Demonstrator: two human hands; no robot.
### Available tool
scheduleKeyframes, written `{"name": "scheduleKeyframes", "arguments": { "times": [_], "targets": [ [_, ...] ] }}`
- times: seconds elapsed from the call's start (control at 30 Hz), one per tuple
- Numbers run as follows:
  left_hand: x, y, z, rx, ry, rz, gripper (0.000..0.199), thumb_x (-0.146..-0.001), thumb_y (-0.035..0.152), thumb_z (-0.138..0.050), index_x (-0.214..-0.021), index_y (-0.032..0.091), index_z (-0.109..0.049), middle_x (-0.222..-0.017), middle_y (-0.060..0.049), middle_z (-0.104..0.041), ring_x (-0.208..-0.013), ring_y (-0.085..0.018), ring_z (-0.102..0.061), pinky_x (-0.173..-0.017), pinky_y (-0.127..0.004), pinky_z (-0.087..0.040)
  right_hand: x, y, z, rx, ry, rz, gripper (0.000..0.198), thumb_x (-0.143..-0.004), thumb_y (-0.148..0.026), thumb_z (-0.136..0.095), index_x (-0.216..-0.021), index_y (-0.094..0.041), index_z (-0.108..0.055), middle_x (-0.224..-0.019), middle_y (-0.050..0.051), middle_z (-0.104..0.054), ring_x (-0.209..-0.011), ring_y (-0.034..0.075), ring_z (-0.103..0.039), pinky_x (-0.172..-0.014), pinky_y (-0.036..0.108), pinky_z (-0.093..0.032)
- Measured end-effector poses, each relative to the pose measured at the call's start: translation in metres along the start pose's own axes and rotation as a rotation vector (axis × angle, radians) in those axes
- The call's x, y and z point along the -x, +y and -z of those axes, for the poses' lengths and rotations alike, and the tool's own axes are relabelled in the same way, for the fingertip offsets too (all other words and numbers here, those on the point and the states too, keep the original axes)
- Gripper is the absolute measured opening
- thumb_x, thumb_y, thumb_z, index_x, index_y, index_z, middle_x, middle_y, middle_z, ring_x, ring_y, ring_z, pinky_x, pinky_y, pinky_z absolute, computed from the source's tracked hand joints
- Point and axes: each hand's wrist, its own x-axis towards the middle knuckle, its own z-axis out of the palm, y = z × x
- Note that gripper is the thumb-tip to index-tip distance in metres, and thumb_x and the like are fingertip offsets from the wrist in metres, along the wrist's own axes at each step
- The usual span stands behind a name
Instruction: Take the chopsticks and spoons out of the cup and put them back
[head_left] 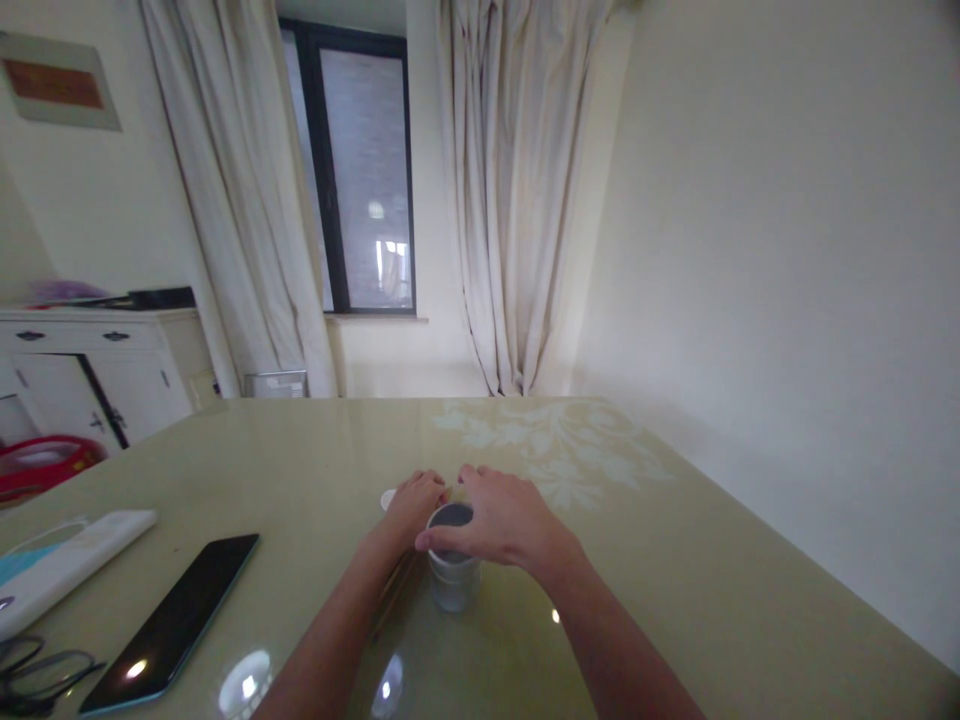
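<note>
The glossy, greenish table (315,450) bore a round, pale cup (454,590) near centre. The right hand (506,515) arched over its rim, thumb spread wide; whether it or the left hand (412,502), alongside, gripped anything was unclear.

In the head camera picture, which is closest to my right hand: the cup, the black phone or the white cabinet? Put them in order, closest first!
1. Cup: right at your right hand.
2. Black phone: off to the left, on the table.
3. White cabinet: far left, beyond the table.
</note>
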Motion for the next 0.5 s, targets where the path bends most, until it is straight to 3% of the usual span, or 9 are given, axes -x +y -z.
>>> {"name": "scheduleKeyframes", "arguments": {
  "times": [0.1, 0.2, 0.33, 0.43, 0.5],
  "targets": [
    [0.002, 0.002, 0.005, 0.105, 0.095, 0.024, 0.012, -0.081, 0.029, -0.070, -0.081, 0.021, -0.078, -0.119, -0.013, -0.075, -0.118, -0.031, -0.064, -0.105, -0.039, -0.047, -0.003, 0.006, 0.005, 0.000, 0.078, -0.035, 0.065, -0.089, -0.077, -0.057, -0.115, -0.019, -0.070, -0.111, 0.016, -0.077, -0.099, 0.034, -0.073, -0.080, 0.040, -0.051],
    [0.004, 0.002, 0.020, 0.226, 0.170, 0.072, 0.024, -0.086, 0.036, -0.064, -0.088, 0.018, -0.079, -0.110, -0.011, -0.078, -0.108, -0.027, -0.069, -0.095, -0.034, -0.052, -0.007, 0.012, 0.010, -0.024, 0.143, -0.065, 0.041, -0.102, -0.055, -0.050, -0.102, -0.020, -0.072, -0.102, 0.012, -0.078, -0.092, 0.027, -0.072, -0.073, 0.033, -0.045],
    [0.015, 0.008, 0.057, 0.536, 0.263, 0.113, 0.041, -0.088, 0.052, -0.059, -0.092, 0.015, -0.076, -0.088, -0.007, -0.079, -0.089, -0.024, -0.072, -0.078, -0.032, -0.055, -0.014, 0.016, 0.014, -0.087, 0.248, -0.109, 0.040, -0.107, -0.042, -0.044, -0.086, -0.020, -0.070, -0.088, 0.009, -0.076, -0.082, 0.022, -0.068, -0.068, 0.030, -0.038],
    [0.029, 0.029, 0.086, 0.887, 0.396, 0.016, 0.039, -0.079, 0.055, -0.074, -0.089, 0.017, -0.072, -0.086, -0.005, -0.078, -0.086, -0.021, -0.071, -0.081, -0.031, -0.055, -0.019, 0.014, 0.014, -0.281, 0.370, -0.068, 0.040, -0.108, -0.040, -0.042, -0.087, -0.019, -0.069, -0.084, 0.006, -0.074, -0.078, 0.019, -0.066, -0.070, 0.028, -0.040],
    [0.039, 0.049, 0.101, 0.956, 0.423, -0.081, 0.038, -0.078, 0.054, -0.079, -0.089, 0.019, -0.071, -0.082, -0.003, -0.075, -0.078, -0.017, -0.068, -0.076, -0.029, -0.055, -0.021, 0.012, 0.014, -0.488, 0.444, -0.004, 0.035, -0.108, -0.038, -0.042, -0.096, -0.019, -0.069, -0.088, 0.004, -0.074, -0.078, 0.017, -0.066, -0.071, 0.027, -0.044]
  ]
}}
